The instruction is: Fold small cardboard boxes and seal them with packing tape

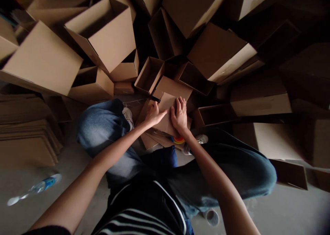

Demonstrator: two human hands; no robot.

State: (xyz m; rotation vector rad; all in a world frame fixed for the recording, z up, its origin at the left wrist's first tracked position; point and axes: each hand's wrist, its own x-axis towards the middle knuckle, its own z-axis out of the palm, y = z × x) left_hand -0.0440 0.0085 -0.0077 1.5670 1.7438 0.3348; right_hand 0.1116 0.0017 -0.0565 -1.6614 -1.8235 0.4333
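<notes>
We count over a dozen cardboard boxes (pixel 113 39) around us, one stack of flattened cardboard (pixel 25 142), one cardboard piece (pixel 166 106) between our two shoes (pixel 127 117), one bottle (pixel 47 184). Our right hand (pixel 179 115) lies on the piece, fingers spread; our left hand (pixel 154 115) half-curls, whether pinching we cannot tell, near one dark strip (pixel 155 99).

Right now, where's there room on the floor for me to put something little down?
Bare floor shows on the left, between the stack of flat cardboard, the plastic bottle and the left knee. More shows at lower right, below the right knee. It's crowded ahead, where boxes pile up, and around the left hand and right hand.
</notes>
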